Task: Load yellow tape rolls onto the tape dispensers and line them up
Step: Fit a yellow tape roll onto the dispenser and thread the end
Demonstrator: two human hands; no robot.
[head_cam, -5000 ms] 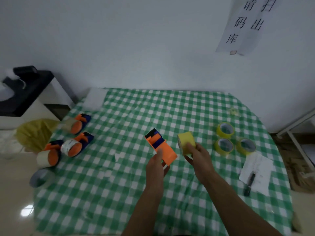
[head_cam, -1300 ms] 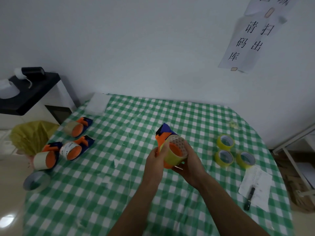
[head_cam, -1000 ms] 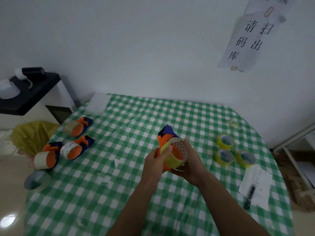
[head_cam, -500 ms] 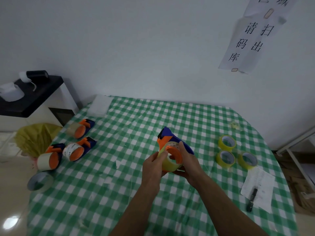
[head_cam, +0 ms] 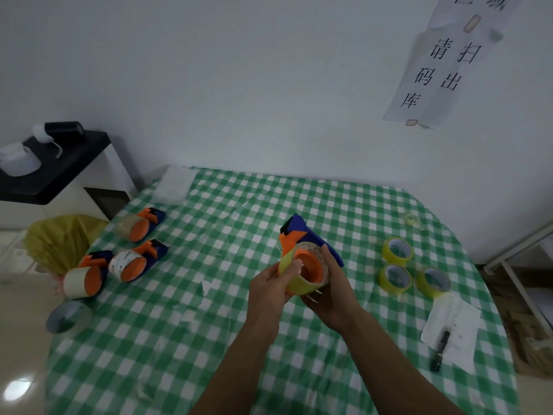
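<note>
I hold an orange and blue tape dispenser (head_cam: 302,232) above the middle of the checked table. A yellow tape roll (head_cam: 300,286) sits on its orange hub. My left hand (head_cam: 269,290) pinches the roll's left side with thumb and fingers. My right hand (head_cam: 332,292) cups the roll and dispenser from the right and below. Three loose yellow rolls (head_cam: 396,278) lie at the right. Three loaded dispensers (head_cam: 134,260) lie in a row at the table's left edge.
A clear tape roll (head_cam: 68,319) lies at the near left corner. A paper sheet (head_cam: 454,322) with a black pen (head_cam: 439,350) rests at the right edge. A white pad (head_cam: 175,187) sits at the far left corner, a black-topped cabinet (head_cam: 57,172) beyond it.
Five seconds ago the roll and dispenser were apart, one in each hand. The roll has since gone onto the orange hub, and both hands have turned it slightly over the last second.
</note>
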